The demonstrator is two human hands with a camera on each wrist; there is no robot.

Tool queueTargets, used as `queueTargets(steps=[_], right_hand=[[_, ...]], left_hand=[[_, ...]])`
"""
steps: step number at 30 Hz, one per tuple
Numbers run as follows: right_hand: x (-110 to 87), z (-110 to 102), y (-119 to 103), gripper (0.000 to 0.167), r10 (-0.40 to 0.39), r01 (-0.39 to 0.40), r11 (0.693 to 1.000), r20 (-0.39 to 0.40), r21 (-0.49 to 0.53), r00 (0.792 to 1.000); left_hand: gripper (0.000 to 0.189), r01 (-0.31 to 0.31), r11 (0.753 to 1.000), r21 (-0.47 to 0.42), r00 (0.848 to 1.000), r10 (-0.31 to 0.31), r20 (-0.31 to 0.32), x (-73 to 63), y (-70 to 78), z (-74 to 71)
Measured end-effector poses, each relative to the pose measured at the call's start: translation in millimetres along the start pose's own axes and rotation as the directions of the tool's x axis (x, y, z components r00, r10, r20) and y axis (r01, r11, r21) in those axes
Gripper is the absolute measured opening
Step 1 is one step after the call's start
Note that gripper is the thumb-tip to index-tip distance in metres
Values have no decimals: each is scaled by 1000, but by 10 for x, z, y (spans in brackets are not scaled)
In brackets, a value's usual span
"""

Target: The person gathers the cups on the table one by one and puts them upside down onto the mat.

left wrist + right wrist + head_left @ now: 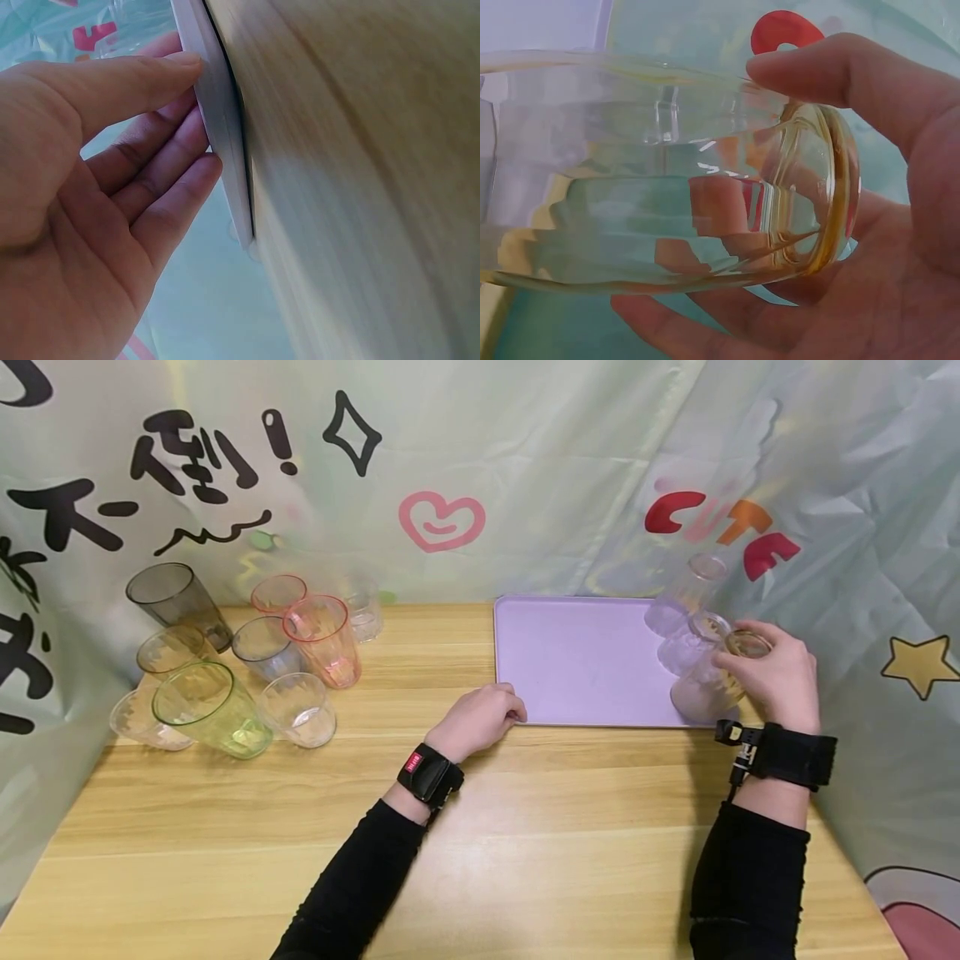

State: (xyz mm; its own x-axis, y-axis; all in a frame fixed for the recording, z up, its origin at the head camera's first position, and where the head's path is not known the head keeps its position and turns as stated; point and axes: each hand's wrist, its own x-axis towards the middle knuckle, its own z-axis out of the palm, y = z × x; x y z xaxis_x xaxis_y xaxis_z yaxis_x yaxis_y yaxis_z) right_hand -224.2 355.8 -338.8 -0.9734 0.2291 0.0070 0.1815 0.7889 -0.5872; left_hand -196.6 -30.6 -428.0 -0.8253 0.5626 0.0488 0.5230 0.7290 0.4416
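Note:
At the right front corner of the lilac tray, my right hand grips a clear, amber-tinted drinking glass by its thick base, thumb on one side and fingers on the other. That glass is upside down, its mouth down at the tray. Behind it, two clear glasses, a nearer one and a farther one, stand mouth down along the tray's right side. My left hand holds the tray's front left corner, thumb and fingers pinching the rim.
On the table's left stand several upright glasses, among them a green one, a tall grey one, a red-rimmed one and a short clear one. A printed cloth hangs behind the wooden table.

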Motion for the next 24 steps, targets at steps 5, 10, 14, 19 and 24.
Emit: queueTargets(steps=[5, 10, 14, 19, 24], right_hand=[[22, -5, 49, 73, 11, -11, 1000, 4, -8, 1000], [28, -16, 69, 72, 31, -30, 1000, 19, -7, 999], [17, -28, 65, 73, 19, -19, 1000, 20, -7, 1000], [-3, -37, 10, 70, -26, 26, 1000, -50, 7, 998], [-41, 9, -142, 63, -96, 105, 994, -193, 36, 976]], left_hand=[[19, -1, 1000, 0, 1000, 1, -1, -4, 6, -3], [20, -3, 1000, 2, 1000, 3, -5, -2, 7, 0], [20, -10, 1000, 5, 1000, 10, -10, -1, 3, 6], [19, -16, 1000, 5, 1000, 16, -11, 0, -3, 12], [19, -13, 1000, 6, 1000, 13, -12, 1, -2, 13]])
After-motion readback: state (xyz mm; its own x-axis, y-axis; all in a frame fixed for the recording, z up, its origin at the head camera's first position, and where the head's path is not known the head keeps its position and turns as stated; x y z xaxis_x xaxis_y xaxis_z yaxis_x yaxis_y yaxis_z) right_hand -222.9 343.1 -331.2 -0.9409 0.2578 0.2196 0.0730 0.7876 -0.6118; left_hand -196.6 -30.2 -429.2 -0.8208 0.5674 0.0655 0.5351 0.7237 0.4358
